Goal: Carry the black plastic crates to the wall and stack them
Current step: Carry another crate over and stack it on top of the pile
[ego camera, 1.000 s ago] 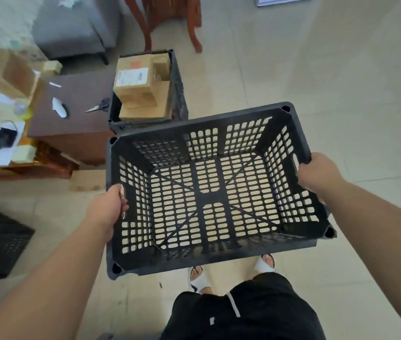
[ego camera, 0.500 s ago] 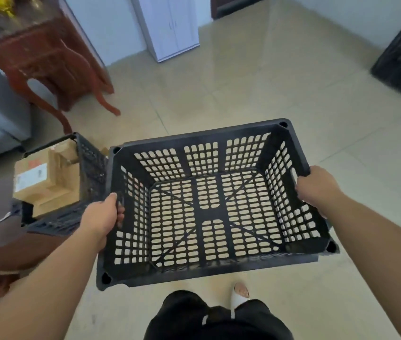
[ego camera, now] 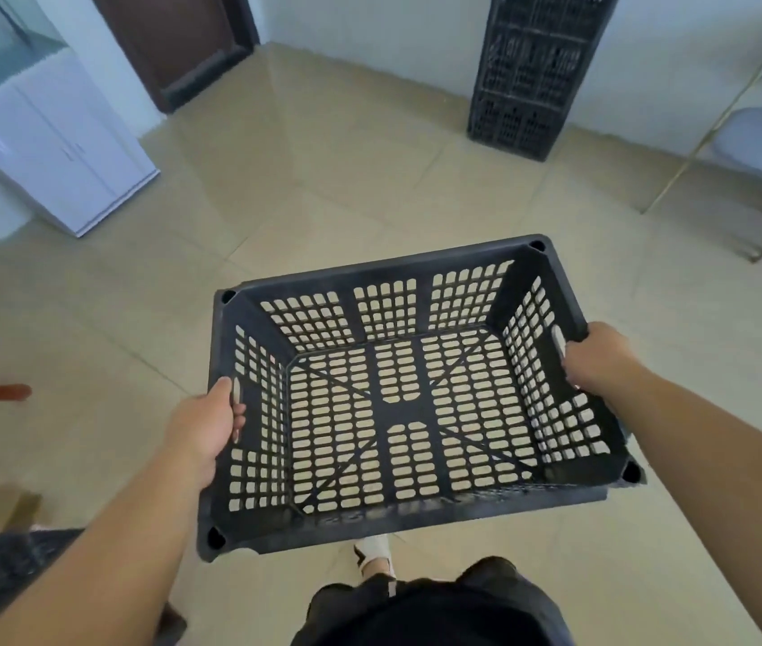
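Your left grip (ego camera: 204, 428) and right grip (ego camera: 596, 359) each curl round an end handle of the crate (ego camera: 398, 394), held before you above the floor (ego camera: 370, 179). Walk it level to the stack (ego camera: 533, 72) at the wall (ego camera: 370, 21); match corners before lowering.

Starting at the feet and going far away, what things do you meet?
Foot → crate, held by left hand and right hand → floor → crate stack against the wall.
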The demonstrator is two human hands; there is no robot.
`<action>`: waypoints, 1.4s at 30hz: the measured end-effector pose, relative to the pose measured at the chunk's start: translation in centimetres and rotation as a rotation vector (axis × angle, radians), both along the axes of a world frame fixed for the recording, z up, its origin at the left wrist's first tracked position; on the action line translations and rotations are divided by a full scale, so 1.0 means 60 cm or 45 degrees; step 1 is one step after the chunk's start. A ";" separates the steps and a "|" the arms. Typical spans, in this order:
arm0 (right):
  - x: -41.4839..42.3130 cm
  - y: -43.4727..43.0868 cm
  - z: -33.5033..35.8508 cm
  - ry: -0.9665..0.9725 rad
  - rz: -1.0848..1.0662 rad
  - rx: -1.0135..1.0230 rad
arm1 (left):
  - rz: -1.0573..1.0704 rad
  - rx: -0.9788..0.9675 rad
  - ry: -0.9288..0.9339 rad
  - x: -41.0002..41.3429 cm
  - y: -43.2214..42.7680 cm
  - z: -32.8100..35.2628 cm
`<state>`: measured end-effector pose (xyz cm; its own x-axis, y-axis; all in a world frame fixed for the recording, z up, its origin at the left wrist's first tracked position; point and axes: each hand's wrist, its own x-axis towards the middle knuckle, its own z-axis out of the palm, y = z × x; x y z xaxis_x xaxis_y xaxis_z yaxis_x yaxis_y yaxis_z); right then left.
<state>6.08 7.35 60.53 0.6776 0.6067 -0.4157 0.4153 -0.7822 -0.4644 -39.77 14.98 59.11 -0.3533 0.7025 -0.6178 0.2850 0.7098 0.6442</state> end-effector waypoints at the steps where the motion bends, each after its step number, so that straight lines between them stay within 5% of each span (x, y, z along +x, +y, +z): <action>1: 0.009 0.010 0.003 0.001 -0.049 0.009 | -0.037 0.024 0.015 0.014 0.039 0.005; 15: 0.229 0.200 0.050 0.045 -0.458 0.046 | -0.482 0.211 0.055 0.339 0.487 0.055; 42: 0.485 0.960 0.209 -0.049 -0.605 0.200 | -0.676 0.258 -0.047 0.672 1.340 0.177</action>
<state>35.16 64.94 73.07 0.9072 0.2802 -0.3137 0.0488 -0.8110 -0.5830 0.53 95.39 69.75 0.1004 0.8837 -0.4571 0.5436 0.3361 0.7691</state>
